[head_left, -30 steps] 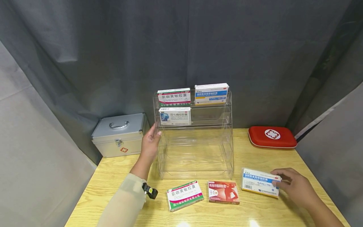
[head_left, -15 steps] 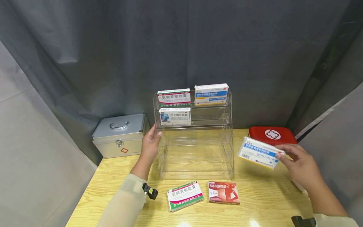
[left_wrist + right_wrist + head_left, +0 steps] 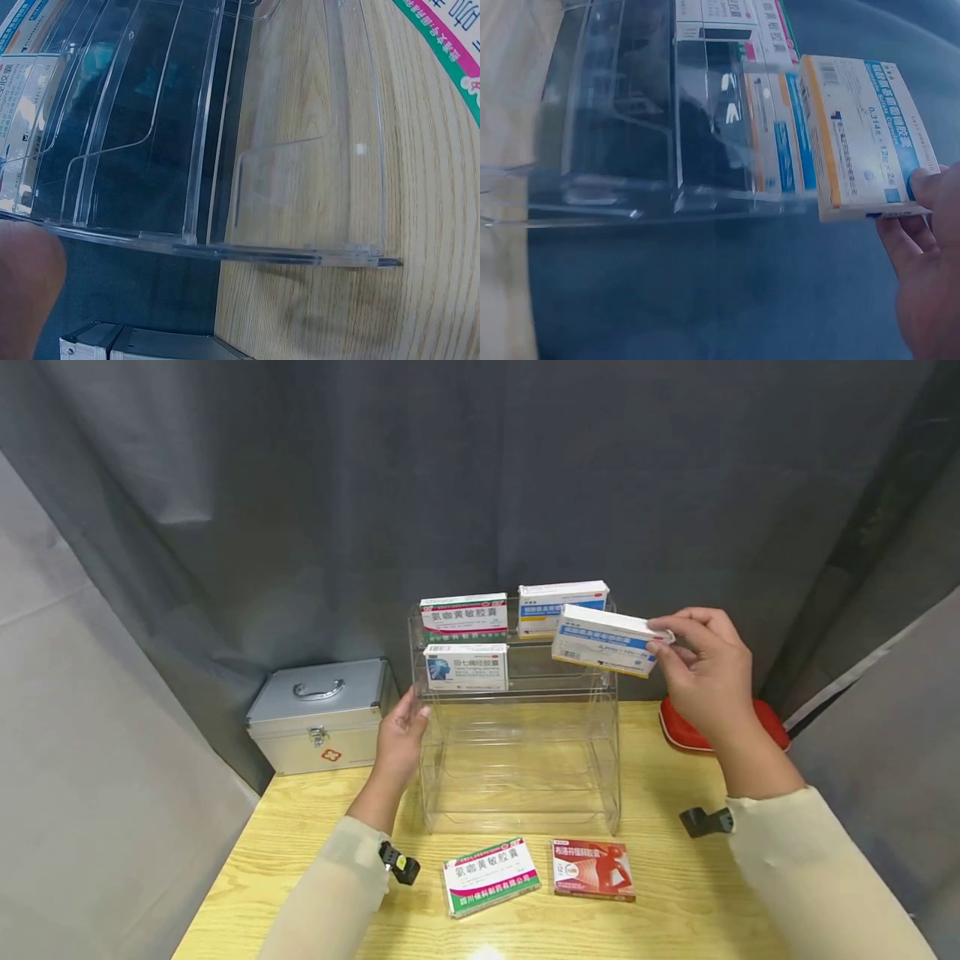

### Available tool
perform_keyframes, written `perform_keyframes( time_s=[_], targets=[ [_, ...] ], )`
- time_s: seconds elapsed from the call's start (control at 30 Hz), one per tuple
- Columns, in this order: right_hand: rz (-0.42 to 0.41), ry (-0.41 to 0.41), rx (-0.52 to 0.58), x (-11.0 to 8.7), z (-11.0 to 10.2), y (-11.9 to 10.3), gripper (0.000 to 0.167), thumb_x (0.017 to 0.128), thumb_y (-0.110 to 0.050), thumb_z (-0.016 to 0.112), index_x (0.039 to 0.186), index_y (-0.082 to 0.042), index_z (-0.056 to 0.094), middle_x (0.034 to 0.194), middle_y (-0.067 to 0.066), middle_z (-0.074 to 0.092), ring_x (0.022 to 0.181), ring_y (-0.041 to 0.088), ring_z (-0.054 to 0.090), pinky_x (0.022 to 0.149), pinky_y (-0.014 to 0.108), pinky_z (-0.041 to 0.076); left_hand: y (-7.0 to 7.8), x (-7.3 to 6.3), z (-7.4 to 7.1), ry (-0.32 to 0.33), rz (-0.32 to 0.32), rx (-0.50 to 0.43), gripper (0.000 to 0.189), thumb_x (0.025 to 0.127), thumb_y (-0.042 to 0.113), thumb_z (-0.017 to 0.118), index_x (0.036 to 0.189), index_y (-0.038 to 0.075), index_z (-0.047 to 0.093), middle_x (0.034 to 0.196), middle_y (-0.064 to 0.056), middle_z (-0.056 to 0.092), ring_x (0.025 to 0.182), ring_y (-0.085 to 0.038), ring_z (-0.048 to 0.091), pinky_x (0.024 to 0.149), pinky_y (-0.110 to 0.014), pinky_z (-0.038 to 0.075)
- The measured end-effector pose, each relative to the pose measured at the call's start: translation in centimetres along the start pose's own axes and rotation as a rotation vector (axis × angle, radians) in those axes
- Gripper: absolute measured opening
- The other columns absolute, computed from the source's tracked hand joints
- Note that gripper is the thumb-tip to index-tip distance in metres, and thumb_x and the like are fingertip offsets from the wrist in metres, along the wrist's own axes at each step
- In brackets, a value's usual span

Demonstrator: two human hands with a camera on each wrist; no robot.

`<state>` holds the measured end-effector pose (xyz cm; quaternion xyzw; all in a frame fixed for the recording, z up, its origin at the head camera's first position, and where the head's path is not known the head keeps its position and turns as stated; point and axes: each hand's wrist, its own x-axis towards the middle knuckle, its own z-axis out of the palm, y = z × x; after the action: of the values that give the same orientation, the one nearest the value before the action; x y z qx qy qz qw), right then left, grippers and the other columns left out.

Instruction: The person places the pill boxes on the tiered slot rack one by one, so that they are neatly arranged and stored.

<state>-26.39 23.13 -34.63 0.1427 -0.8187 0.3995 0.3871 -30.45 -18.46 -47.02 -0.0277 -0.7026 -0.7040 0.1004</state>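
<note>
Right hand (image 3: 708, 664) just brought its pinched blue-and-white box (image 3: 600, 645) off the counter (image 3: 420, 935) to 2 o'clock of the clear rack (image 3: 517, 821), so basically upper-row height, left hand (image 3: 400, 742) gripping the 9 o'clock side.

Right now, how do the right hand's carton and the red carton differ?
The held carton is white with a blue band; the red carton is mostly red. The right hand pinches the held carton in the air; the red carton lies flat on the table. Both bear printing.
</note>
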Motion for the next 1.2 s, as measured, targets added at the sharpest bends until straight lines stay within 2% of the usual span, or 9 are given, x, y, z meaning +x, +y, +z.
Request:
perform_keyframes(
  time_s=[0.1,0.23,0.33,0.57,0.67,0.77,0.9,1.1,1.2],
  targets=[
    [-0.121,-0.030,-0.060,1.6,1.6,-0.8,0.024,0.098,0.006,0.076,0.118,-0.006,0.082,0.120,0.017,0.060,0.098,0.011,0.059,0.086,-0.002,0.043,-0.2,0.1,0.1,0.004,0.001,-0.015,0.061,0.112,0.009,0.060,0.169,0.011,0.038,0.176,-0.009,0.036,0.165,-0.027,0.033,0.136,-0.041,0.031],
    [-0.207,-0.118,-0.112,3.0,3.3,-1.4,0.024,0.100,0.005,0.074,0.120,-0.008,0.080,0.123,0.018,0.059,0.098,0.028,0.059,0.082,0.028,0.050,-0.2,0.2,0.3,-0.007,0.004,-0.019,0.061,0.112,0.009,0.059,0.170,0.011,0.037,0.176,-0.008,0.036,0.166,-0.026,0.033,0.136,-0.040,0.031],
    [-0.230,-0.174,-0.100,3.5,4.2,-1.4,0.024,0.102,0.005,0.072,0.120,-0.008,0.079,0.126,0.018,0.059,0.099,0.031,0.060,0.081,0.041,0.053,0.0,0.1,0.3,-0.010,0.001,-0.002,0.062,0.112,0.011,0.059,0.170,0.013,0.037,0.177,-0.007,0.036,0.166,-0.025,0.033,0.136,-0.039,0.031],
    [-0.200,-0.243,-0.098,3.9,5.9,-0.9,0.023,0.105,0.003,0.069,0.122,-0.010,0.078,0.130,0.018,0.058,0.095,0.030,0.059,0.077,0.044,0.052,0.2,0.2,0.2,-0.012,0.005,-0.001,0.062,0.113,0.011,0.058,0.170,0.011,0.036,0.178,-0.006,0.035,0.166,-0.024,0.031,0.136,-0.037,0.030],
    [-0.176,-0.255,-0.106,3.9,6.4,-0.8,0.023,0.105,0.003,0.068,0.122,-0.010,0.078,0.132,0.017,0.058,0.104,0.033,0.062,0.079,0.046,0.053,0.2,0.2,0.0,-0.014,0.005,0.003,0.061,0.113,0.011,0.058,0.171,0.011,0.036,0.178,-0.006,0.034,0.166,-0.024,0.031,0.136,-0.037,0.030],
    [-0.184,-0.261,-0.104,4.0,6.8,-0.8,0.023,0.105,0.003,0.068,0.122,-0.009,0.078,0.132,0.018,0.057,0.104,0.034,0.061,0.080,0.047,0.053,0.3,0.2,-0.1,-0.010,0.002,0.011,0.062,0.113,0.012,0.059,0.171,0.012,0.036,0.178,-0.007,0.034,0.166,-0.025,0.031,0.136,-0.039,0.031],
    [-0.196,-0.290,-0.105,4.3,7.4,-0.6,0.023,0.106,0.002,0.067,0.124,-0.008,0.077,0.129,0.017,0.057,0.097,0.031,0.057,0.079,0.046,0.052,0.3,0.2,-0.3,0.002,-0.003,0.014,0.063,0.112,0.013,0.060,0.171,0.013,0.035,0.178,-0.007,0.034,0.166,-0.026,0.032,0.136,-0.039,0.031],
    [-0.094,-0.390,-0.144,3.7,7.8,0.3,0.026,0.109,-0.002,0.063,0.133,-0.007,0.073,0.132,0.016,0.053,0.104,0.031,0.061,0.087,0.049,0.060,0.1,0.2,-0.3,0.002,-0.010,-0.002,0.063,0.112,0.010,0.060,0.170,0.011,0.036,0.178,-0.007,0.034,0.166,-0.027,0.031,0.136,-0.040,0.030],
    [-0.081,-0.407,-0.162,3.2,7.9,0.7,0.026,0.110,-0.004,0.063,0.135,-0.007,0.070,0.137,0.016,0.053,0.111,0.034,0.064,0.091,0.053,0.062,0.1,0.1,-0.3,-0.008,-0.010,-0.011,0.063,0.112,0.010,0.059,0.170,0.010,0.035,0.178,-0.006,0.033,0.167,-0.027,0.030,0.137,-0.041,0.029]
  ],
)
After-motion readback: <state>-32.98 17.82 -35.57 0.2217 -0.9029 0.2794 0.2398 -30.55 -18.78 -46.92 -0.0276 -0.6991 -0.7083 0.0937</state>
